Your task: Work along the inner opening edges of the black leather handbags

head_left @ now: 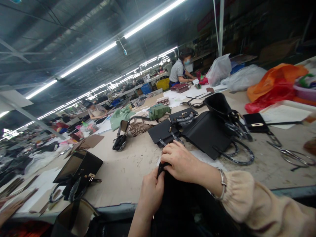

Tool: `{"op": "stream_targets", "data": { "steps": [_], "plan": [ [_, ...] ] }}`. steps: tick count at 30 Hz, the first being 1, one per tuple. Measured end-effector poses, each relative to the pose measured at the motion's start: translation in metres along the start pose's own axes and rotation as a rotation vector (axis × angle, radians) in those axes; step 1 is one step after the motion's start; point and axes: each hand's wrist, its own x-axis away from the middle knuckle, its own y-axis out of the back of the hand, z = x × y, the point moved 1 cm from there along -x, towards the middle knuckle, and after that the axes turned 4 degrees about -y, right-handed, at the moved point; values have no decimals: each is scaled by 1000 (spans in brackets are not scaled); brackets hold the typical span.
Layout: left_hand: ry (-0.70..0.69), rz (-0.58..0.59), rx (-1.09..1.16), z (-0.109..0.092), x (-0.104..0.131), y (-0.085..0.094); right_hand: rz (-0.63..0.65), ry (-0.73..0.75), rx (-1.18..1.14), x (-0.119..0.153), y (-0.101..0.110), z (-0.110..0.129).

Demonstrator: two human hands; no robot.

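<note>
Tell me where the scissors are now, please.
In the head view, the scissors lie on the table at far right, nearer than the black piece with a gold clasp.

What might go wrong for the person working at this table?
The metal bracelet on the right wrist could perhaps scratch or snag the black item pinched between the left hand and right hand. The scissors lie uncovered on the right of the table, so a sleeve or an arm sweeping that way might knock them. The black bag at left stands near the front edge and could be nudged off.
</note>
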Motion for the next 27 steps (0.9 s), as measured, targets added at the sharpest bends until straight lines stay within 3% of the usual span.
{"op": "stream_targets", "data": {
  "steps": [17, 27],
  "plan": [
    [12, 45, -147, -1, -1, 1, -29, -57, 28, -5, -9, -1],
    [2, 42, -125, 0, 0, 3, -24, -60, 106, -6, -8, 4]
  ]
}}
